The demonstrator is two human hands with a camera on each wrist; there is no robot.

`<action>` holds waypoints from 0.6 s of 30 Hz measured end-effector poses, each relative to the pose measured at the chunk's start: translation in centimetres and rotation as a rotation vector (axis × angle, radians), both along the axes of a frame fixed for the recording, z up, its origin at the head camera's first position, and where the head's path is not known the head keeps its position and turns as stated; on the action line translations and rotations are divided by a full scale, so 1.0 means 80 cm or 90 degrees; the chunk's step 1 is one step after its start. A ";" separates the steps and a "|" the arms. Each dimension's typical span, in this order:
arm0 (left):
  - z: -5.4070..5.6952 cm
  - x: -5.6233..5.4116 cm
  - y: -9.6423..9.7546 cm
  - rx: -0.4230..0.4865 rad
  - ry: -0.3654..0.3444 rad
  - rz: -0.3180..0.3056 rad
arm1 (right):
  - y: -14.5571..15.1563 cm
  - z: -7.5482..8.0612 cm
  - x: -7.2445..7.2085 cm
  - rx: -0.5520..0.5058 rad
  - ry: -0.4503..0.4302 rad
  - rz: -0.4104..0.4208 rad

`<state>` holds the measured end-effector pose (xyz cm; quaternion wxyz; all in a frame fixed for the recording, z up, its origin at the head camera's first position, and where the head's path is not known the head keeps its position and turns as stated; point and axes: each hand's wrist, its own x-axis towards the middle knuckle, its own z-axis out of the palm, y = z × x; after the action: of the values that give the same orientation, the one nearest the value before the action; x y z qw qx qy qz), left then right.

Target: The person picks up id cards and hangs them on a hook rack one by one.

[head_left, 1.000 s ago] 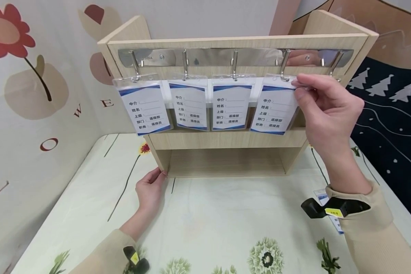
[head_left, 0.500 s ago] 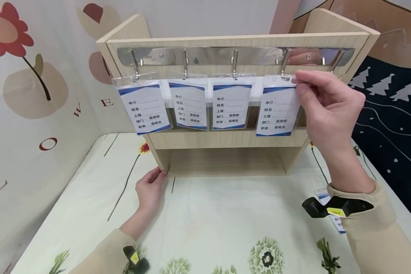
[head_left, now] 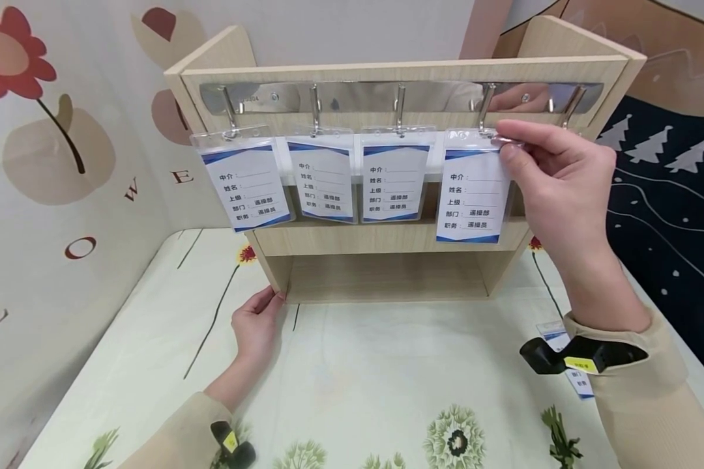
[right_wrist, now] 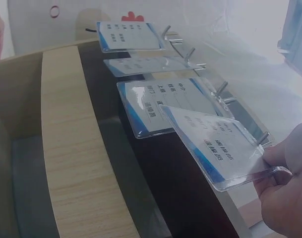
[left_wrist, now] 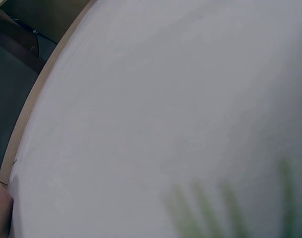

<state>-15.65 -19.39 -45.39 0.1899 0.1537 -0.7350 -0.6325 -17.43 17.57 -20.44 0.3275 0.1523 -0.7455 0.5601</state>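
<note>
My right hand (head_left: 563, 176) pinches the upper right corner of a clear-sleeved badge (head_left: 472, 195) between thumb and index finger. This badge is at the fourth hook (head_left: 485, 107) of a metal hook rail (head_left: 352, 98); in the right wrist view the hook tip meets the top edge of the badge (right_wrist: 215, 144). Three similar badges hang on the hooks to its left: the leftmost badge (head_left: 249, 185), the second badge (head_left: 322, 179) and the third badge (head_left: 396, 182). My left hand (head_left: 258, 326) holds the lower left front corner of the wooden shelf (head_left: 387, 241).
The rightmost hook (head_left: 573, 107) has no badge on it. Another badge (head_left: 579, 381) lies on the tablecloth (head_left: 375, 365), partly under my right forearm. A flower-printed curtain (head_left: 94, 215) borders the left side.
The fourth badge has gone from tilted to nearly upright, and its lower edge has come forward and down. My right hand has shifted slightly. The left hand stays in place.
</note>
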 end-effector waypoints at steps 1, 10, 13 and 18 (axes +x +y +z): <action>0.000 0.000 0.000 0.001 0.000 -0.001 | 0.000 0.000 0.000 -0.001 -0.003 0.000; 0.000 0.000 -0.001 0.002 -0.001 -0.002 | -0.004 -0.008 -0.014 -0.017 0.055 -0.003; 0.000 0.001 -0.002 0.000 -0.003 -0.001 | -0.007 -0.010 -0.017 -0.002 0.087 -0.017; 0.001 0.001 -0.002 0.001 -0.004 -0.003 | -0.007 -0.012 -0.020 0.024 0.129 -0.027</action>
<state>-15.56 -19.51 -45.33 0.1863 0.1543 -0.7352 -0.6332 -19.00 17.00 -21.39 0.4099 0.1983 -0.7223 0.5206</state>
